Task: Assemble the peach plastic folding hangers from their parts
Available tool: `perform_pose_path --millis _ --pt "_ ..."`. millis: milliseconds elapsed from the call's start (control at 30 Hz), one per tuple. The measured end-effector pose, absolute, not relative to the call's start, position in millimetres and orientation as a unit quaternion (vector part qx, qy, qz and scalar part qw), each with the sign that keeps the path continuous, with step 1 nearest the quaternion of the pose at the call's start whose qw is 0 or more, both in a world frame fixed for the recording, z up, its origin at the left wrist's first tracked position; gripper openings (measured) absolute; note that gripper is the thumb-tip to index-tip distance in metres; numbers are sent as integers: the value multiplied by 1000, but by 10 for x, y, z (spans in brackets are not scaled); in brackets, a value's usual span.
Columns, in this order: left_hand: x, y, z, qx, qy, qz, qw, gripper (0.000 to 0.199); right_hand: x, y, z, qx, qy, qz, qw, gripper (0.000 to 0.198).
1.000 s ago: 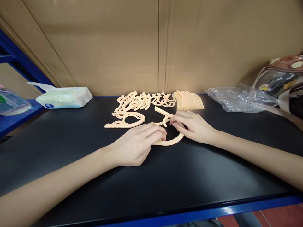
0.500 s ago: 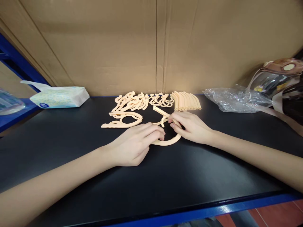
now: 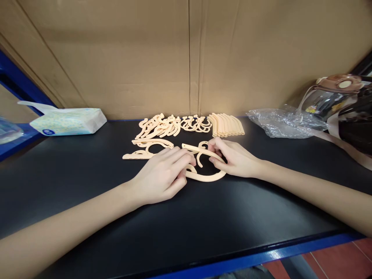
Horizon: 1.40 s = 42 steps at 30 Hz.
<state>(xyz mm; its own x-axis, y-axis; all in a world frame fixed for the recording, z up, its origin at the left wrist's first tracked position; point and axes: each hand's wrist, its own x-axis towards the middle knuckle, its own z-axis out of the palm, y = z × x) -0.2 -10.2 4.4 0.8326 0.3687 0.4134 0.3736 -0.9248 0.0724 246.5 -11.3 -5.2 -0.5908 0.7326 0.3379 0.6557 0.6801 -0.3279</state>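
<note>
Between my hands lies a peach-coloured plastic folding hanger, its curved lower arm on the table and a hook-like curl inside. My right hand is closed, thumb and fingers pinching the hanger's upper arm near its right end. At the lower arm's left end, my left hand is closed with curled fingers; its fingertips partly hide that end. Just beyond my left hand rest folded hangers of the same plastic, partly covered by the hand.
Along the back lie a heap of hanger arms, several small hooks and a row of curved arms. A tissue pack is left; a clear plastic bag and a bottle are right. Cardboard stands behind the black table.
The upper arm's left end has dropped lower and slightly left, nearer my left fingers. My left fingertips have shifted a little left. The whole view has moved slightly.
</note>
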Motion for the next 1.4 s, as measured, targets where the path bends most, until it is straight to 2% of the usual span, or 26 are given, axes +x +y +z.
perform_pose_path --millis 133,567,1400 --pt "5 -111 35 -944 -235 -232 26 15 2469 -113 -59 -376 -894 96 226 17" --pt "20 -101 22 -943 -235 -230 48 17 2475 -121 -60 -374 -897 85 221 16" --pt "10 -104 23 -941 -252 -222 26 19 2490 -115 -60 -381 -897 96 202 13"
